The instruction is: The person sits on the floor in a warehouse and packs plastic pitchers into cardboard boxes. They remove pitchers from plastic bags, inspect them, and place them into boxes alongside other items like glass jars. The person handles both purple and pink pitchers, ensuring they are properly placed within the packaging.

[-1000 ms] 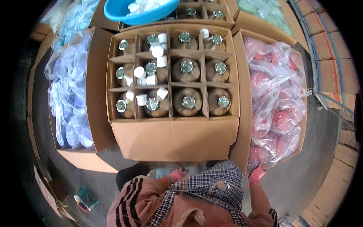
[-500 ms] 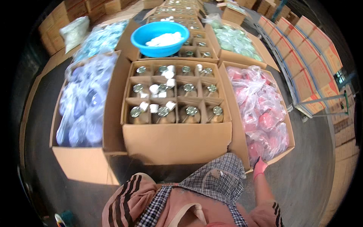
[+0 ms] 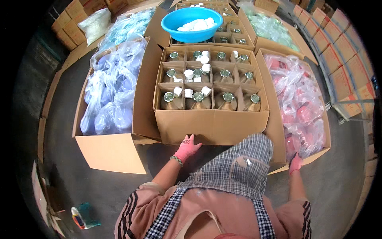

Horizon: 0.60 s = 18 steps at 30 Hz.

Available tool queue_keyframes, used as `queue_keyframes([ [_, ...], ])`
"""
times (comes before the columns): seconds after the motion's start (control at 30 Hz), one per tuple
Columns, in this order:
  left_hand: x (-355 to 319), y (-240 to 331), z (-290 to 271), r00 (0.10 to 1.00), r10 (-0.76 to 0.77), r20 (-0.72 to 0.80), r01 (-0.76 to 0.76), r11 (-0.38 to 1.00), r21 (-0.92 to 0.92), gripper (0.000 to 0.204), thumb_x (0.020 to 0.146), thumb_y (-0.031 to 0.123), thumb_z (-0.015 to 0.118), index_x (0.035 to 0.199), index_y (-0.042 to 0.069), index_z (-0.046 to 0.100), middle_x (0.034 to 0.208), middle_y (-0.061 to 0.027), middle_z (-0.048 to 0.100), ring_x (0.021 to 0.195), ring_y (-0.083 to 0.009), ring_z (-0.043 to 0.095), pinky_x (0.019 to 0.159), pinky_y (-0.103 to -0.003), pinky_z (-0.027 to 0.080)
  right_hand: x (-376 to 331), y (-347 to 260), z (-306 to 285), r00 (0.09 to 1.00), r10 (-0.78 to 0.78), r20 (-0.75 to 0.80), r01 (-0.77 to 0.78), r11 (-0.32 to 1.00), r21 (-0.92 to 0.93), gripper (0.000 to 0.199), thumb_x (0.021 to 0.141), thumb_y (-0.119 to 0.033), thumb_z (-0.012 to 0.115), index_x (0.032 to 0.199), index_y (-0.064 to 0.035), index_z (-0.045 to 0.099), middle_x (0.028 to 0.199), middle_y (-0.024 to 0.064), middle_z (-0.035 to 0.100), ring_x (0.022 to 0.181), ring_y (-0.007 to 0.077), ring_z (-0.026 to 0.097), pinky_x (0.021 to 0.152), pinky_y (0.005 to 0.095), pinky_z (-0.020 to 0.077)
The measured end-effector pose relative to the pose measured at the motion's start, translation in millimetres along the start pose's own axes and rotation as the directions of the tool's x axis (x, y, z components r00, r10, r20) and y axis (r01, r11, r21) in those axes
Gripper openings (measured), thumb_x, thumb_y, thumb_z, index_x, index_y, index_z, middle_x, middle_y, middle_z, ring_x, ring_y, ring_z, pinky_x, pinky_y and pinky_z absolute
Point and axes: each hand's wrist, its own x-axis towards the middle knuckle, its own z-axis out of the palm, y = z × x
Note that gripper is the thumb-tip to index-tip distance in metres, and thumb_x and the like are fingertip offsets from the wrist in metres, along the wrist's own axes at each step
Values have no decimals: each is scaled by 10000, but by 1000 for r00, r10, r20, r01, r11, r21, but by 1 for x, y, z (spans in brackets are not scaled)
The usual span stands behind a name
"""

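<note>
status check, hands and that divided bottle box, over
Left hand open, flat against the front of the bottle box. Right hand at the lower corner of the box of pink bags, grip unclear. Loose white caps lie among the bottles.

floor [image 3: 99, 187]: grey concrete | stacked cartons [image 3: 342, 44] along right edge | light: even
</note>
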Motion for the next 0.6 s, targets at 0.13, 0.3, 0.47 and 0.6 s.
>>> queue_keyframes([
  [0.13,-7,-43,21,958,-43,283,-12,982,190,676,748,458,504,1221,6,334,1229,-265,335,1106,-366,390,929,-388,330,4,1,8,990,116,73,-128,976,178,552,701,-451,606,858,77,568,908,204,586,808,317,565,726,386,438],
  [0.3,-28,-90,27,904,63,424,-129,983,130,604,772,415,468,1184,-16,373,1219,-211,392,1153,-308,360,954,-350,301,-7,-19,3,966,257,-34,-249,955,165,582,702,-420,626,894,121,531,913,205,572,796,287,541,731,377,420],
  [0.47,-41,-34,8,969,-92,227,75,994,82,559,802,425,425,1155,-7,429,1200,-206,420,1134,-314,379,934,-344,319,1,1,6,973,219,73,-231,934,272,554,711,-416,627,828,114,519,865,145,563,761,212,504,706,337,420],
  [0.6,-30,3,5,783,20,622,622,-7,-783,456,852,390,434,1061,-5,530,1016,-81,568,949,-191,512,863,-265,364,13,42,21,985,23,174,-91,914,396,617,731,-404,615,998,108,398,996,220,502,871,248,505,758,368,409],
])
